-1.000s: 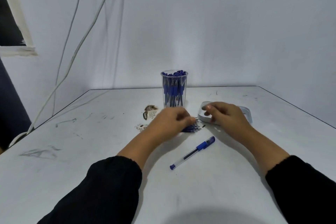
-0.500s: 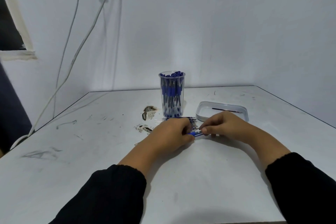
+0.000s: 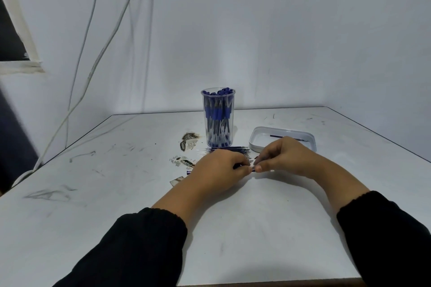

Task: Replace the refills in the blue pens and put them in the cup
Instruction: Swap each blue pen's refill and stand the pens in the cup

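pen (image 3: 253, 168) pinched between left hand (image 3: 219, 170) and right hand (image 3: 283, 157), mid-tabletop | loose refills (image 3: 229, 148) behind, toward far edge | cup (image 3: 218, 117) already near full of pens | judged: refill swap under way, cup placement pending

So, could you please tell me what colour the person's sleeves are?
Black, both sleeves, seen clearly in the head view.

A bare, makeshift workroom is suggested: a scuffed white table (image 3: 268, 216) is set against plain walls (image 3: 279, 42), with loose cables (image 3: 93, 58) hung down.
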`<state>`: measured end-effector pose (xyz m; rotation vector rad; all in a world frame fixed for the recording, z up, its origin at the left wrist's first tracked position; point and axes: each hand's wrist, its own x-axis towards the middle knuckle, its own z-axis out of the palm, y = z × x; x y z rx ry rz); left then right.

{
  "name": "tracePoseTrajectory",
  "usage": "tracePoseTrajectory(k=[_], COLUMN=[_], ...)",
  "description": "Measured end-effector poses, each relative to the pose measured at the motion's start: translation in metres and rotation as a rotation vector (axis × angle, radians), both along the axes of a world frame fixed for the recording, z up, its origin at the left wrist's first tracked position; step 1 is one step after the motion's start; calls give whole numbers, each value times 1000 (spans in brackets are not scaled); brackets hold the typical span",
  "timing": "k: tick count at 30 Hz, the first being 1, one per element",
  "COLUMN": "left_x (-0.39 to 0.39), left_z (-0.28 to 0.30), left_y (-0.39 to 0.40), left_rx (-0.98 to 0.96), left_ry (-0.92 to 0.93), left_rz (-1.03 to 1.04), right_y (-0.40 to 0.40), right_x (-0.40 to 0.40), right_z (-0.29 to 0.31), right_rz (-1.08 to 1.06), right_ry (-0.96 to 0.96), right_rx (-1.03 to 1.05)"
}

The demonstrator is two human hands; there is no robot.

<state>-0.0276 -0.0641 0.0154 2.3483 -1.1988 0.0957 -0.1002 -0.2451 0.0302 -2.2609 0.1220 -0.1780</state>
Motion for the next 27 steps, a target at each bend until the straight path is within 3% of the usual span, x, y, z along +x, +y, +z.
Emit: tracePoseTrajectory(k=[22, 27], left_x=[1, 15], left_z=[7, 7], left_y=[3, 13], left_rx=[23, -72], left_ry=[-43, -12], left_rz=[28, 129], right_y=[-7, -21], right_x=[-3, -1], right_z=[4, 2], right_rz=[-1, -218], right_ry=[-8, -77], right_rx=[10, 48])
